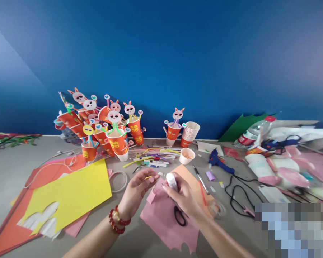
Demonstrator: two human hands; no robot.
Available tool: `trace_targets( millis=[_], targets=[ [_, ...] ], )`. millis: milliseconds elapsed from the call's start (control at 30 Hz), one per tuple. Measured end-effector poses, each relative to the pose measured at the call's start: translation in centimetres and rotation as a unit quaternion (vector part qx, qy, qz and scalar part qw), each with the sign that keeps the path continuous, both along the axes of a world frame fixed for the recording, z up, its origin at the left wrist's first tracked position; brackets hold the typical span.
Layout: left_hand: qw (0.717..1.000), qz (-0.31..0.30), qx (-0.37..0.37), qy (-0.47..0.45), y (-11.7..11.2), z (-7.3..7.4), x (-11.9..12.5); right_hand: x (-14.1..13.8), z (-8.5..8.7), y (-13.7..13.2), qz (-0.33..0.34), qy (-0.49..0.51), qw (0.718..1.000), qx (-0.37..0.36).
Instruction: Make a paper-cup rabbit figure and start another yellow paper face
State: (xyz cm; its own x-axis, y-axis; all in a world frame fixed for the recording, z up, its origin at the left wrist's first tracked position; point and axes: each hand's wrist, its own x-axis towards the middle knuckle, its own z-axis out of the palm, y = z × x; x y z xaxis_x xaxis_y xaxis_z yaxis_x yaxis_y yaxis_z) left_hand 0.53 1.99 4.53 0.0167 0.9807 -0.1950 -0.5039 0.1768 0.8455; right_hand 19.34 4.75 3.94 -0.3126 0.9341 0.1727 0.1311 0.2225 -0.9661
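In my right hand is a white glue stick, its pale end pointing up and away from me. My left hand is just left of it, thumb and fingers bent together. A small yellowish bit shows at those fingers, too small to name. Below both hands lies a pink paper sheet with a scalloped cut edge. Black-handled scissors rest on it, partly hidden by my right hand. A folded pink paper piece sits by my left hand. Orange paper lies beyond my right hand.
Red paper cups with rabbit faces crowd the back left. Stacked cups and a small white cup stand at centre back. Yellow paper lies left. A blue glue gun, black cord and bottle are right.
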Motion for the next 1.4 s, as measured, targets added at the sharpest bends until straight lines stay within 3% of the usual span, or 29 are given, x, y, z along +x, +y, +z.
trace_targets(
  millis=[167, 300, 433, 567, 700, 833, 967, 1100, 1200, 1267, 1400],
  targets=[
    [0.998, 0.022, 0.051, 0.031, -1.3, 0.6, 2.1, -0.9, 0.2, -1.8, -0.019, 0.03, 0.999, -0.017],
    [0.993, 0.061, 0.083, 0.063, -2.2, -0.1, 3.4, -1.6, -0.4, -2.3, -0.07, 0.045, 0.996, -0.042],
    [0.99, 0.045, 0.114, 0.065, -3.2, -0.7, 4.3, -1.7, -0.6, -3.0, -0.098, 0.059, 0.991, -0.073],
    [0.981, 0.035, 0.148, 0.119, -3.4, -0.4, 4.3, -1.6, -0.7, -3.4, -0.109, 0.091, 0.985, -0.094],
    [0.953, 0.04, 0.189, 0.235, -2.8, -0.1, 3.6, -1.5, -0.7, -3.3, -0.102, 0.123, 0.982, -0.105],
    [0.926, 0.042, 0.238, 0.291, -2.3, 0.3, 2.8, -1.4, -0.5, -3.3, -0.073, 0.127, 0.982, -0.116],
    [0.871, 0.085, 0.311, 0.369, -1.9, 1.6, 1.8, -1.3, -0.5, -3.5, -0.06, 0.061, 0.993, -0.087],
    [0.757, 0.129, 0.437, 0.468, -1.7, 2.9, 1.2, -1.1, -1.0, -3.6, -0.042, 0.018, 0.997, -0.058],
    [0.681, 0.129, 0.505, 0.515, -1.5, 3.1, 1.1, -1.1, -1.3, -3.6, -0.031, 0.017, 0.998, -0.058],
    [0.655, 0.118, 0.525, 0.53, -1.5, 3.0, 1.1, -1.0, -1.5, -3.7, -0.022, 0.02, 0.998, -0.059],
    [0.638, 0.091, 0.533, 0.549, -1.5, 2.7, 0.9, -0.9, -1.7, -3.7, -0.012, 0.019, 0.998, -0.055]
  ],
)
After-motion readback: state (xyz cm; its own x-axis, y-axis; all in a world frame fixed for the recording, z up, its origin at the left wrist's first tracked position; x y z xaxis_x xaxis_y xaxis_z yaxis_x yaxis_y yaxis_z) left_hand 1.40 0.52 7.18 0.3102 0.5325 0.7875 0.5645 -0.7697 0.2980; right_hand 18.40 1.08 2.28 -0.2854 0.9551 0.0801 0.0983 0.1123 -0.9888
